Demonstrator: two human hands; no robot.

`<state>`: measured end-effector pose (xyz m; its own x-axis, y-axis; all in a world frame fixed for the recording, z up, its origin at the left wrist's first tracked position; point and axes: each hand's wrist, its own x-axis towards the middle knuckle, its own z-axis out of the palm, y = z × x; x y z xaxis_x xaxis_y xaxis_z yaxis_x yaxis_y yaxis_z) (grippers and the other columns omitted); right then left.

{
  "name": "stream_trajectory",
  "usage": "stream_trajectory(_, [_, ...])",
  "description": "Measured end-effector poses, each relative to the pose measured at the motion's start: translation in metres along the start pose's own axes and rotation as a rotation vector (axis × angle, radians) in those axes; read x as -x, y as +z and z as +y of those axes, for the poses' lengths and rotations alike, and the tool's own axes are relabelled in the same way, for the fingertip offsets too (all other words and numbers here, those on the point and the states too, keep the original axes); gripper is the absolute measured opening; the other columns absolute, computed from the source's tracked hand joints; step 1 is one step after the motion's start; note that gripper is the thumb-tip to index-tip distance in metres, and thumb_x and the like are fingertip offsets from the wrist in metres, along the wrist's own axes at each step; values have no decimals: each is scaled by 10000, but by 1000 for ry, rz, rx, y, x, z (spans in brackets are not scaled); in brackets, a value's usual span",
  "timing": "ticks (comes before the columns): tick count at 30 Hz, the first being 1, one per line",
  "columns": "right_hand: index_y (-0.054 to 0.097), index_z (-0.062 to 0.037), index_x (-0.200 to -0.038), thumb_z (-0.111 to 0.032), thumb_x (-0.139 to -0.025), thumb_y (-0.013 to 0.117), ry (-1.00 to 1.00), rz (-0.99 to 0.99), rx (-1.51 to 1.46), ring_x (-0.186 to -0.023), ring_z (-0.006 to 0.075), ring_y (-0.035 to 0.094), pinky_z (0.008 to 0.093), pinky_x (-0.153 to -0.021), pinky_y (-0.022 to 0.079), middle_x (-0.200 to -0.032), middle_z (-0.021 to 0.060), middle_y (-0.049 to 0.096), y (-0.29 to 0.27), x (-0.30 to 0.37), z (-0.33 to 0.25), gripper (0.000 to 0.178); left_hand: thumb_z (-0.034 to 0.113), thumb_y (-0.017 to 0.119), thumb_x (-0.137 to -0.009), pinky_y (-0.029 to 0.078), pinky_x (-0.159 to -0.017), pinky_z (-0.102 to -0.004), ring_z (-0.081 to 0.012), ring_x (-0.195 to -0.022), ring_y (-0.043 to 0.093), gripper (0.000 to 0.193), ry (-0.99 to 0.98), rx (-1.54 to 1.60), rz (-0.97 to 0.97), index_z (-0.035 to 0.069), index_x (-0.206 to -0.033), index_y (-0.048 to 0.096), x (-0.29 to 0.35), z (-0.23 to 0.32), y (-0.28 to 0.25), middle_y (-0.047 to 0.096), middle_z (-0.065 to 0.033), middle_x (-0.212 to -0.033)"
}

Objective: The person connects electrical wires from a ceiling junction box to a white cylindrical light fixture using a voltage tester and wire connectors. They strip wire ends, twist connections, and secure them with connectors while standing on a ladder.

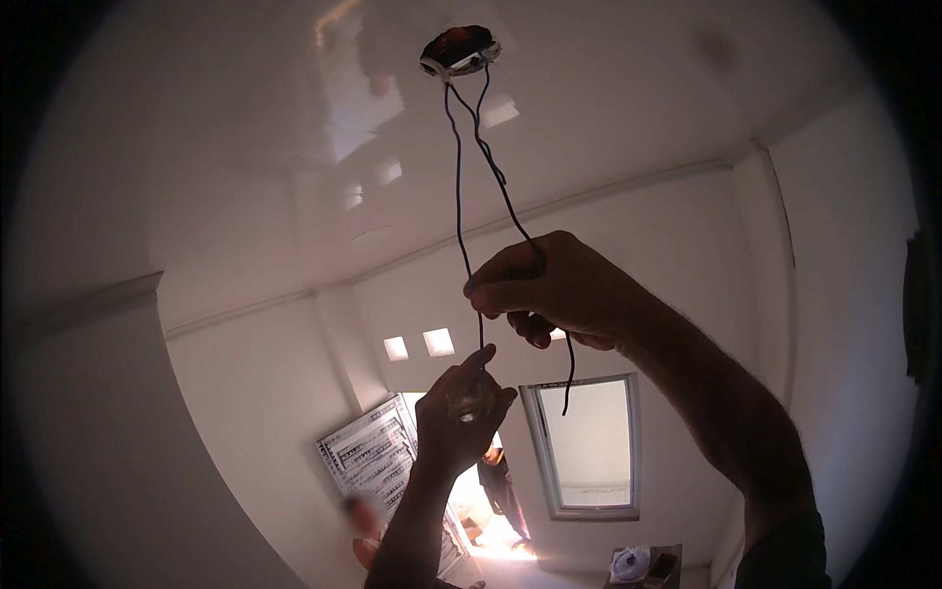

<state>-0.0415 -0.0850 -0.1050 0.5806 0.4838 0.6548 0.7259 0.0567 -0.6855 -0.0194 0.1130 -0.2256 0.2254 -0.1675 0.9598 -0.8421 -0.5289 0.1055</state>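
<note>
Two thin dark wires hang from a ragged round hole (461,51) in the ceiling. My right hand (559,290) is closed, pinching the left wire (458,187) between thumb and forefinger. The right wire (510,209) passes behind or through that same hand, and its loose end dangles below. Lower down, my left hand (456,417) is closed around the lower end of the left wire, fingertips pointing up. Something small, round and glassy (469,404) shows against this hand; its kind is unclear. A short third wire (482,103) from the hole runs against the right one.
Glossy ceiling panels surround the hole. Beyond my hands are a framed window (585,447), small square wall openings (438,342) and a leaning door panel (373,456) in printed wrap. A person (365,520) is at lower left, another figure (500,486) by the bright doorway. A small table (672,560) holds items.
</note>
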Motion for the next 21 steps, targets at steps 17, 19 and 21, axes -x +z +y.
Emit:
stream_trajectory(17, [633,14,-997,-6,-855,710,-97,52,103,-521,108,611,251,-409,488,-718,97,657,23,-4,-24,163,51,860,-701,539,-655,-276,-116,-719,637,507,123,-147,198,59,-1179,692,21,-56,-18,663,-51,-829])
stream_trajectory(19, [630,14,-998,-7,-855,713,-101,64,99,-517,105,606,250,-406,482,-726,100,660,22,-1,-24,166,79,860,-729,543,-655,-271,-125,-720,655,471,74,-151,178,57,-1169,695,22,-54,-15,676,-63,-842])
stream_trajectory(21, [626,15,-995,-4,-854,713,-114,89,91,-514,103,600,250,-403,474,-733,101,662,25,3,-25,166,122,856,-779,547,-648,-259,-138,-719,685,415,16,-145,144,49,-1156,699,22,-53,-12,700,-91,-871])
